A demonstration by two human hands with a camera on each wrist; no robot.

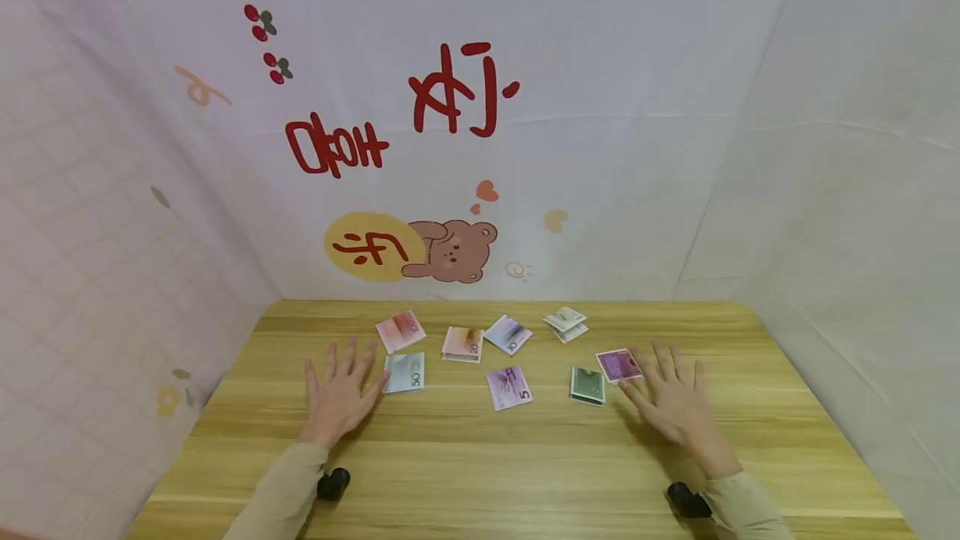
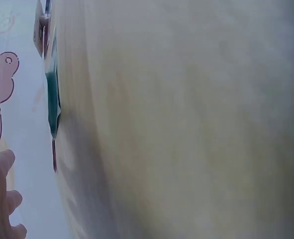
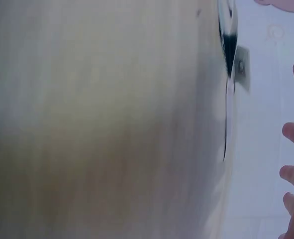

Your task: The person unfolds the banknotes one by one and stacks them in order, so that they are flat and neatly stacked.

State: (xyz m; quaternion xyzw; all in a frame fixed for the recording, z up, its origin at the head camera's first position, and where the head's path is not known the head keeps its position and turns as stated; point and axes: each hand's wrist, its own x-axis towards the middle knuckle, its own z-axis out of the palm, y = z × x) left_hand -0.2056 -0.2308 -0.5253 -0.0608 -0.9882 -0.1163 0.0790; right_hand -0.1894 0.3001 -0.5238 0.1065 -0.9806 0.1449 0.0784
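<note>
Both hands are spread with straight fingers over the wooden table, and neither grips anything. My left hand is nearest the greenish 50 note, its thumb tip right at the note's left edge. On the other side, my right hand overlaps the edge of a purple note in the head view. Beside that lies a folded dark green note. A lilac 5 note sits mid-table. Farther back are a red 100 note, an orange 20 note, a 10 note and a pale folded note.
The wooden table meets a white printed cloth wall at its back edge, with cloth also at both sides. A black wrist device sits by the left sleeve, another black device by the right sleeve.
</note>
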